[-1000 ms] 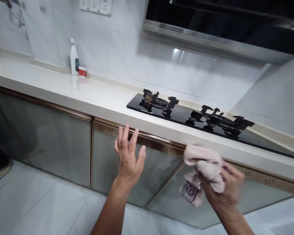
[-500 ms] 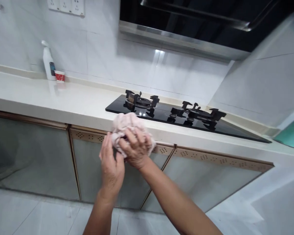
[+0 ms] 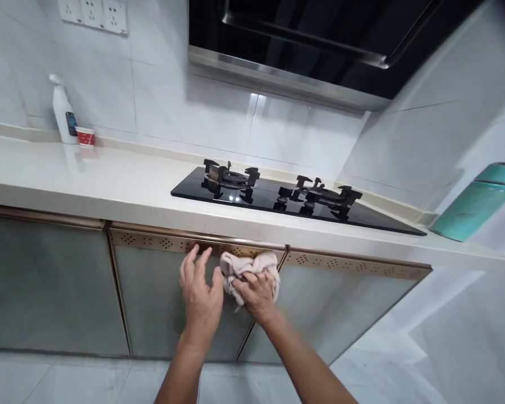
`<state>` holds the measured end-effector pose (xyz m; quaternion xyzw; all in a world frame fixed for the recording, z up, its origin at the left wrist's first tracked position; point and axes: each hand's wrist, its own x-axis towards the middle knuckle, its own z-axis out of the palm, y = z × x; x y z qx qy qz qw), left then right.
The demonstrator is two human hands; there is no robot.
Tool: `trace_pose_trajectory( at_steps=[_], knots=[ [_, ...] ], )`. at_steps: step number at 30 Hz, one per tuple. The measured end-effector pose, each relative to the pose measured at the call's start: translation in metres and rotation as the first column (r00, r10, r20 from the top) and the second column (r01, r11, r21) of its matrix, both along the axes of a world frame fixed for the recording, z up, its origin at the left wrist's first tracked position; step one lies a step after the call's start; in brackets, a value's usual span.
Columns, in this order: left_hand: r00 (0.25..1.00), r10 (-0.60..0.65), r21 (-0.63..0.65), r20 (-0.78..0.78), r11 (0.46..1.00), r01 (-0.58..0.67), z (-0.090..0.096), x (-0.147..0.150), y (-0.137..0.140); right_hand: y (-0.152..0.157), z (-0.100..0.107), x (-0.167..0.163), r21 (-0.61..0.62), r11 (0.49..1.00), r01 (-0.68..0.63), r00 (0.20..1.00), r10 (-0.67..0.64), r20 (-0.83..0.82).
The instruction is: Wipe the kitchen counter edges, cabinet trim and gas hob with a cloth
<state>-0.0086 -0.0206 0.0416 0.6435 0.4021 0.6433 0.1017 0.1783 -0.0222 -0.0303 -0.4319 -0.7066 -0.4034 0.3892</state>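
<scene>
A crumpled pale pink cloth (image 3: 252,264) is bunched under my right hand (image 3: 258,294), whose fingers press into its folds. The cloth lies in front of the middle cabinet door (image 3: 151,292), close to its perforated bronze-coloured top strip (image 3: 147,240). Just left of the cloth, my left hand (image 3: 202,289) holds nothing. Its fingers are spread and point up at the strip; whether the fingertips touch it I cannot tell.
Above the doors runs a white counter (image 3: 122,179) with a black gas hob (image 3: 252,196). A white spray bottle (image 3: 63,115) and a red paper cup (image 3: 85,136) stand at the back left. A green cylindrical container (image 3: 473,205) stands on the right. Overhead hangs a black range hood (image 3: 311,33).
Both hands were together on the cloth in front of the counter edge. The cloth has moved down and right with my right hand, and my left hand has come off it.
</scene>
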Motion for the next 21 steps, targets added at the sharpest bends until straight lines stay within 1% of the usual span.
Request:
trace_pose_trajectory(
  at_steps=[1, 2, 3, 4, 5, 6, 7, 8, 9, 10, 11, 12, 13, 14, 15, 16, 17, 19, 21],
  knots=[
    [0.999, -0.033, -0.04, -0.01, 0.999, 0.033, -0.001, 0.003, -0.002, -0.009, -0.015, -0.002, -0.059, 0.998, -0.005, 0.996, 0.0, -0.089],
    [0.997, -0.07, -0.085, -0.016, 0.994, 0.068, -0.003, 0.005, -0.003, -0.017, -0.028, -0.005, -0.123, 0.992, -0.039, 0.976, 0.012, -0.216],
    [0.994, -0.111, -0.135, -0.015, 0.985, 0.108, -0.004, 0.007, -0.004, -0.024, -0.039, -0.009, -0.177, 0.979, -0.104, 0.924, 0.029, -0.381],
    [0.988, -0.152, -0.187, -0.004, 0.971, 0.148, -0.005, 0.009, -0.004, -0.031, -0.046, -0.015, -0.211, 0.958, -0.195, 0.82, 0.041, -0.571],
    [0.982, -0.188, -0.237, 0.016, 0.953, 0.187, -0.007, 0.01, -0.004, -0.036, -0.049, -0.021, -0.213, 0.93, -0.299, 0.655, 0.038, -0.755],
    [0.976, -0.216, -0.28, 0.043, 0.935, 0.219, -0.008, 0.01, -0.004, -0.041, -0.049, -0.026, -0.174, 0.9, -0.401, 0.447, 0.026, -0.894],
    [0.969, -0.238, -0.318, 0.07, 0.915, 0.248, -0.009, 0.011, -0.004, -0.044, -0.045, -0.032, -0.102, 0.87, -0.482, 0.234, 0.015, -0.972],
    [0.96, -0.264, -0.355, 0.095, 0.892, 0.281, -0.01, 0.012, -0.004, -0.047, -0.039, -0.036, -0.02, 0.841, -0.541, 0.058, 0.013, -0.998],
    [0.945, -0.306, -0.395, 0.116, 0.859, 0.326, -0.011, 0.014, -0.006, -0.049, -0.032, -0.04, 0.058, 0.81, -0.584, -0.058, 0.03, -0.998],
    [0.918, -0.371, -0.435, 0.138, 0.811, 0.392, -0.012, 0.016, -0.007, -0.05, -0.025, -0.042, 0.118, 0.782, -0.612, -0.112, 0.062, -0.992],
    [0.875, -0.454, -0.468, 0.169, 0.745, 0.476, -0.014, 0.019, -0.01, -0.051, -0.018, -0.043, 0.143, 0.759, -0.636, -0.104, 0.1, -0.99],
    [0.816, -0.536, -0.485, 0.215, 0.666, 0.566, -0.017, 0.023, -0.014, -0.052, -0.013, -0.044, 0.127, 0.741, -0.66, -0.042, 0.133, -0.99],
    [0.749, -0.603, -0.486, 0.273, 0.586, 0.649, -0.019, 0.028, -0.017, -0.053, -0.009, -0.043, 0.079, 0.733, -0.676, 0.055, 0.157, -0.986],
    [0.691, -0.639, -0.467, 0.338, 0.523, 0.713, -0.022, 0.034, -0.022, -0.054, -0.005, -0.042, 0.015, 0.733, -0.68, 0.167, 0.175, -0.97],
    [0.652, -0.644, -0.435, 0.401, 0.492, 0.754, -0.024, 0.04, -0.026, -0.055, -0.003, -0.04, -0.052, 0.739, -0.672, 0.276, 0.185, -0.943],
    [0.632, -0.626, -0.401, 0.457, 0.49, 0.774, -0.026, 0.046, -0.03, -0.057, -0.001, -0.038, -0.11, 0.746, -0.657, 0.37, 0.192, -0.909],
    [0.626, -0.595, -0.373, 0.504, 0.504, 0.779, -0.028, 0.052, -0.034, -0.059, 0.002, -0.035, -0.151, 0.756, -0.637, 0.443, 0.198, -0.875],
    [0.625, -0.536, -0.349, 0.568, 0.531, 0.772, -0.029, 0.062, -0.041, -0.065, 0.008, -0.026, -0.188, 0.789, -0.585, 0.546, 0.212, -0.811],
    [0.637, -0.467, -0.352, 0.613, 0.561, 0.749, -0.028, 0.066, -0.046, -0.071, 0.015, -0.014, -0.195, 0.835, -0.515, 0.625, 0.21, -0.752]
  ],
)
